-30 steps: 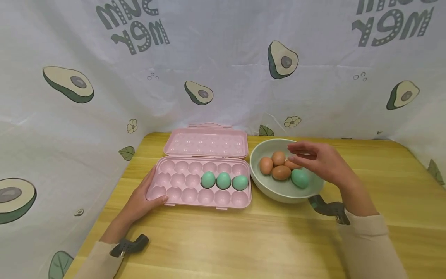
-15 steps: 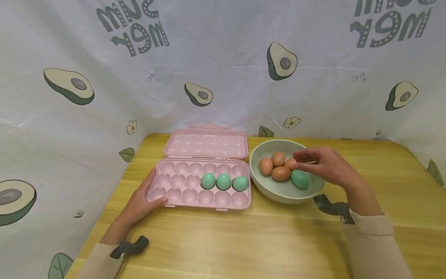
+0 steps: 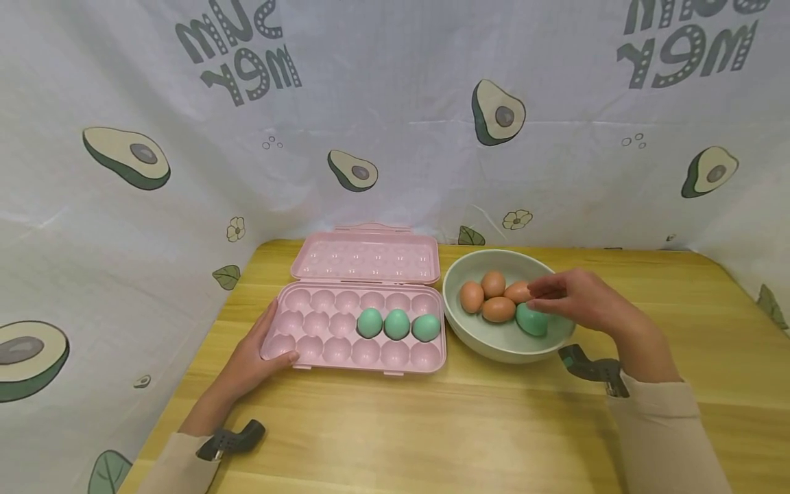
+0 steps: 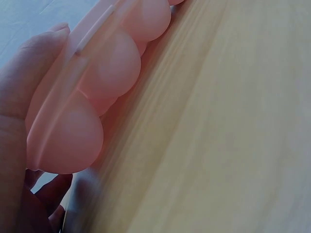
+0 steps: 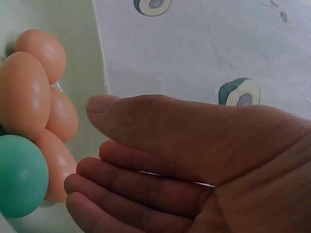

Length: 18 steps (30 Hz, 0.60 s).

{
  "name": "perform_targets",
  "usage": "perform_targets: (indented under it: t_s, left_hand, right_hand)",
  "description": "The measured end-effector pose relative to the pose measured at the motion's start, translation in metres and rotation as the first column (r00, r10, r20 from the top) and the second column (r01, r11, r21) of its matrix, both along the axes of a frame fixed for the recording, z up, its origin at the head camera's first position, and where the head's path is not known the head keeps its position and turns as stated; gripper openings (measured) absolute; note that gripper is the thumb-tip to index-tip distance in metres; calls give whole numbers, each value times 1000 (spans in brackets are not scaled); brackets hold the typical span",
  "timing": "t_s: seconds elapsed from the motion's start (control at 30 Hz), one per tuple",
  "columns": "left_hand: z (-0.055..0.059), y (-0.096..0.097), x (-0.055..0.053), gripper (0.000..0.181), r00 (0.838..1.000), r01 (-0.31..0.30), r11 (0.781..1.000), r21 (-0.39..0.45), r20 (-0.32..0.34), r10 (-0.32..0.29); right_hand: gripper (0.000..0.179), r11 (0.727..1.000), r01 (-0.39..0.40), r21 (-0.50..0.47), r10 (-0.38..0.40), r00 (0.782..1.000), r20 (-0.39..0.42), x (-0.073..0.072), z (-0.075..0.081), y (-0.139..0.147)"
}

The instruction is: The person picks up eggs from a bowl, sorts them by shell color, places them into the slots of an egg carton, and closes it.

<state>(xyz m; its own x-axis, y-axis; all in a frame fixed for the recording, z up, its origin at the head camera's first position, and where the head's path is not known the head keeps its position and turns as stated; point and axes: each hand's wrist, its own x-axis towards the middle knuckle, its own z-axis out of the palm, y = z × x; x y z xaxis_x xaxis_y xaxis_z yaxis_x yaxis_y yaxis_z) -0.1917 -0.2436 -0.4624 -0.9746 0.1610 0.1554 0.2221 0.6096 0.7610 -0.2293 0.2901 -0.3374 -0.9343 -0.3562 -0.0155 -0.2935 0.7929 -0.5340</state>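
At the left end of an open pink egg carton (image 3: 361, 366), my left hand (image 3: 249, 357) grips the corner, its thumb over the front rim. In the left wrist view, fingertips (image 4: 56, 191) show beneath the carton's rounded cups. Three green eggs sit in its middle row at the right. My right hand (image 3: 577, 298) hovers over the right side of a pale green bowl (image 3: 487, 345), fingers extended and holding nothing. Closest to it is a green egg (image 3: 531, 322), partly covered by the hand in the head view. Several brown eggs (image 3: 497, 309) lie beside that egg in the bowl.
The carton's lid (image 3: 367, 257) lies folded back behind it, near the white curtain (image 3: 407, 82) printed with avocados. Bowl and carton stand side by side on a wooden table (image 3: 395, 432).
My right hand has come lower and slightly to the right over the bowl, nearer the green egg, and now overlaps it. My left hand keeps its hold on the carton.
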Motion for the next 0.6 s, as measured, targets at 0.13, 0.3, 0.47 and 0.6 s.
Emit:
perform_targets:
  t_s: [0.13,0.3,0.47,0.6]
  left_hand:
    - [-1,0,0,106,1000,1,1000,1,0,-1]
    - [-1,0,0,105,1000,4,1000,8,-3,-4]
    - [-2,0,0,105,1000,-1,1000,4,-2,1]
    - [-2,-1,0,105,1000,0,1000,5,3,0]
  right_hand:
    - [41,999,-5,32,5,1000,17,-2,-3,1]
    - [42,998,-15,57,13,1000,28,-4,-7,1]
    - [42,998,-29,61,27,999,35,-5,-9,-1]
    - [42,997,-36,74,33,999,41,-7,-11,-3]
